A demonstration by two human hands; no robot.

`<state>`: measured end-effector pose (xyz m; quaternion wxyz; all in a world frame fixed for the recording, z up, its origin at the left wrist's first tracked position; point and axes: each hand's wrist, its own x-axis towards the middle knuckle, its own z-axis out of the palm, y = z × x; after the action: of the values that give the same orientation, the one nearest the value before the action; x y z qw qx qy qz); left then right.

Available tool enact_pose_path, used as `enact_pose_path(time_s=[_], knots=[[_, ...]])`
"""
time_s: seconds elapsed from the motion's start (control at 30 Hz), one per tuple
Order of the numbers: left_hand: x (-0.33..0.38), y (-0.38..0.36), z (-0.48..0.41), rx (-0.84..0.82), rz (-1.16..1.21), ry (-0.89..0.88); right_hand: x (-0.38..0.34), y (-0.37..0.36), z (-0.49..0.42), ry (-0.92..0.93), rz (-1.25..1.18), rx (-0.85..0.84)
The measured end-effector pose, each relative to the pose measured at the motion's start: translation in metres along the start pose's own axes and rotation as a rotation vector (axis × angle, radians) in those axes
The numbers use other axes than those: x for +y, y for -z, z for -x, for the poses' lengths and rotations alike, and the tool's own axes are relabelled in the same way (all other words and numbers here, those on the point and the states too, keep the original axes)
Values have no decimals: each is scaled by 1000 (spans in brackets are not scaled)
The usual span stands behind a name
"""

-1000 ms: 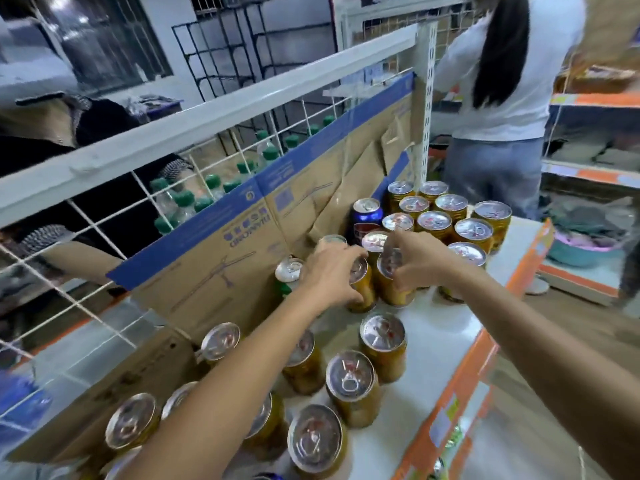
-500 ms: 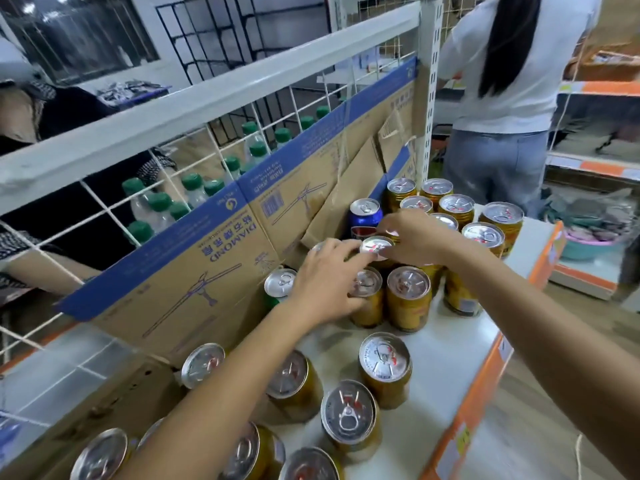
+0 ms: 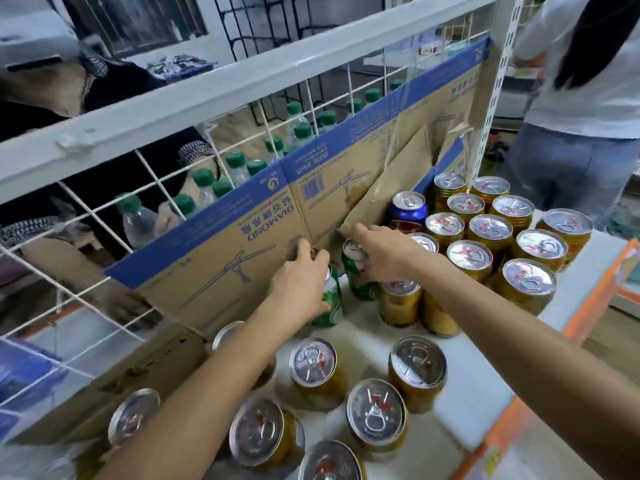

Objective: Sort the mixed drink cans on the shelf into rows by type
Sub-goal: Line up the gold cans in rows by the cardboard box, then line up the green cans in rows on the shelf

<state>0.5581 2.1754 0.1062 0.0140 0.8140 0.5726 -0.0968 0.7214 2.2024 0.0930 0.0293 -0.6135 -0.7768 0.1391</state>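
On the white shelf (image 3: 478, 386) stand many gold cans: a packed group (image 3: 491, 233) at the far right and a loose cluster (image 3: 375, 415) near me. My left hand (image 3: 301, 278) is wrapped around a green can (image 3: 330, 306) beside the cardboard. My right hand (image 3: 381, 252) grips the top of a second green can (image 3: 356, 278), which is tilted. A blue can (image 3: 408, 209) stands behind them against the cardboard, with a red can partly hidden beside it.
A flattened cardboard box (image 3: 242, 251) with a blue band leans along the wire back grid (image 3: 114, 216). Green-capped water bottles (image 3: 239, 171) stand behind it. A person in a white top (image 3: 585, 98) stands at the far right. The shelf has an orange front edge (image 3: 588, 306).
Both hands have left the gold cans and moved left toward the cardboard. Each now holds a green can, and the view has come closer to the shelf.
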Motion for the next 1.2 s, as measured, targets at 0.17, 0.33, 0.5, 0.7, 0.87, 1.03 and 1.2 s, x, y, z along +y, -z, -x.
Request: enact_pose_path(time_s=[0.17, 0.33, 0.5, 0.7, 0.87, 1.03, 1.2], knots=[[-17, -3, 9, 35, 165, 33, -24, 7, 10, 81, 55, 28], [-49, 23, 61, 167, 244, 108, -71, 42, 29, 205, 80, 86], [-92, 53, 151, 342, 283, 175, -140, 75, 57, 446, -30, 116], [-145, 61, 270, 419, 284, 356, -236, 77, 84, 730, -165, 103], [-192, 39, 368, 479, 238, 543, -328, 53, 102, 908, -265, 36], [-236, 20, 463, 499, 242, 692, -427, 19, 126, 1057, -332, -69], [-279, -3, 538, 571, 231, 821, -514, -18, 143, 1143, -356, -57]])
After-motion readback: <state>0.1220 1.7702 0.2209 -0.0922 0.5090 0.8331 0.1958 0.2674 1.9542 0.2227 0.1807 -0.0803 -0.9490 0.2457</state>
